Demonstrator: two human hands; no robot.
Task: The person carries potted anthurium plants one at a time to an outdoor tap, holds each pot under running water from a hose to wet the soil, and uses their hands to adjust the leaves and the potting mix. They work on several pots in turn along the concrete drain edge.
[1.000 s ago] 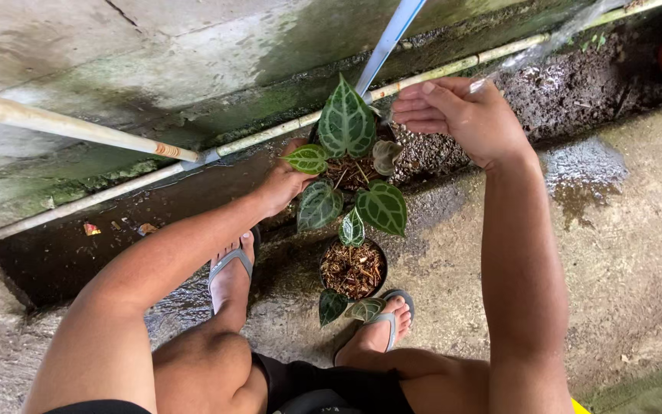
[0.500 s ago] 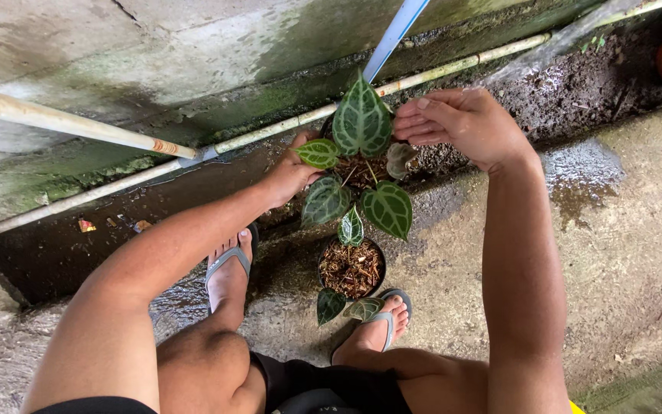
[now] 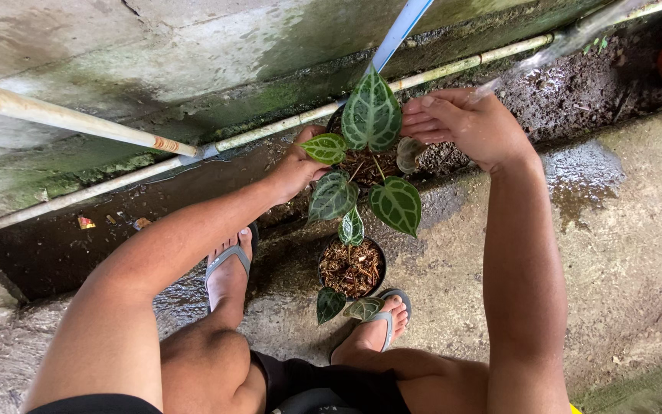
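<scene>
Two pots stand on the wet concrete floor (image 3: 622, 253) by the edge of a muddy gutter (image 3: 63, 245). The near pot (image 3: 352, 268), between two sandalled feet, holds bark chips and three small leaves. The far pot (image 3: 362, 165) holds a plant with about five heart-shaped, dark green, pale-veined leaves (image 3: 371, 115). The left hand (image 3: 300, 165) grips the far pot's rim; the right hand (image 3: 465, 126) hovers open, fingers together, beside the tallest leaf. The two hands are apart. Three pipes run along the wall.

Soft, even daylight; sharp focus
</scene>
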